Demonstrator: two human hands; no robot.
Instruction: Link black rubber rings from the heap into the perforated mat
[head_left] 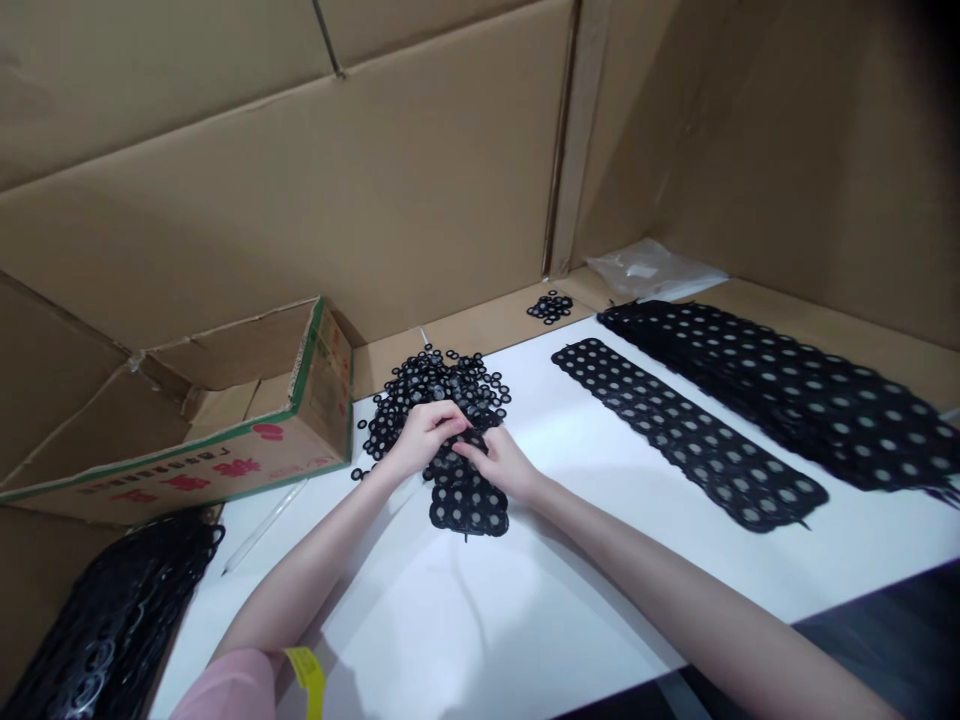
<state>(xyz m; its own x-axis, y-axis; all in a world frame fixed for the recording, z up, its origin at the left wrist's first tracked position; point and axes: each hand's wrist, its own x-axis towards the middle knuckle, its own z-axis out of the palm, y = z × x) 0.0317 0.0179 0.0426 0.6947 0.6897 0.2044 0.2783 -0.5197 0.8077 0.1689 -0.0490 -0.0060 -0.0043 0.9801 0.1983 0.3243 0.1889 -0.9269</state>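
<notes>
My left hand point(430, 436) is closed in a pinch above a black strip with round pale dots point(469, 508). What sits between its fingertips is too small to make out. My right hand point(504, 462) rests at the strip's right side, thumb over the strip and fingers bent against it. The strip lies on the white tabletop, its near end showing below the hands and its upper part partly covered by them. Just behind both hands spreads a heap of small black rings point(427, 385), some touching the strip's far end.
On the right lie a single dotted strip point(690, 432) and a thick stack of such strips point(787, 385). A small ring pile point(550, 307) and a plastic bag point(652, 268) are at the back. An open carton point(300, 440), a pen point(264, 527) and black ring sheets point(112, 620) stand left.
</notes>
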